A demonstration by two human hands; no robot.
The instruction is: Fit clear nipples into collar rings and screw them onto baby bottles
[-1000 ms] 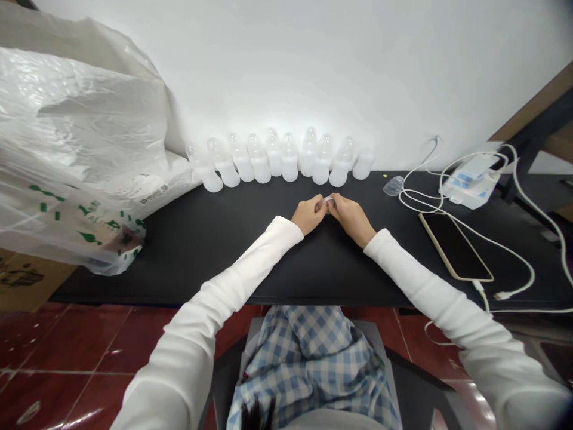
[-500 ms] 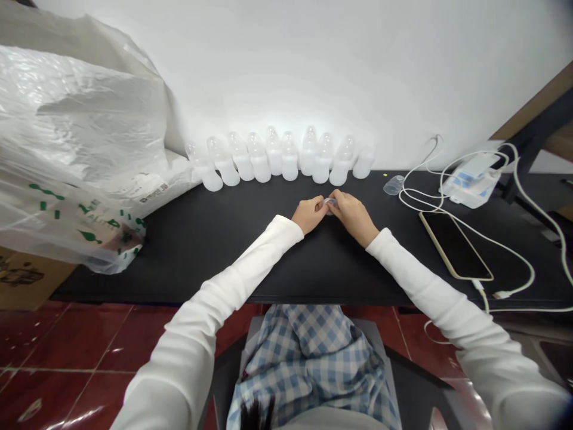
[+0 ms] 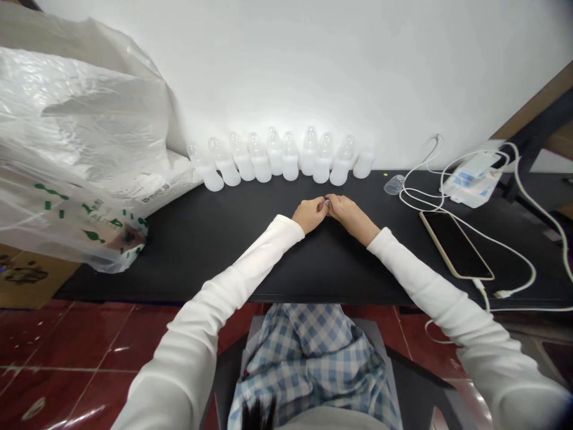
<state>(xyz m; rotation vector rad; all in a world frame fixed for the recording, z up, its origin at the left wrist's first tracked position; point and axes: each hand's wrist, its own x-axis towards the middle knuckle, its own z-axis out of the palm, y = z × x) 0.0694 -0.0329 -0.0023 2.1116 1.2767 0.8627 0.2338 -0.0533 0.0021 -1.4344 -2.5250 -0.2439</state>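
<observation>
My left hand (image 3: 310, 214) and my right hand (image 3: 347, 210) meet at the middle of the black table (image 3: 215, 239), fingertips pinched together on a small clear plastic piece (image 3: 327, 202). Most of that piece is hidden by my fingers. Behind my hands, a row of several white translucent bottles (image 3: 286, 160) with clear domed caps stands against the white wall. A single clear cap (image 3: 394, 184) lies on the table to the right of the row.
A large white plastic bag (image 3: 80, 149) with green print covers the table's left end. On the right lie a phone (image 3: 455, 245), white cables (image 3: 505, 251) and a white charger box (image 3: 473, 177). Red tiled floor shows below the table's front edge.
My hands have stayed together in the same spot; the fingers have closed in more tightly over the small clear piece, so less of it shows.
</observation>
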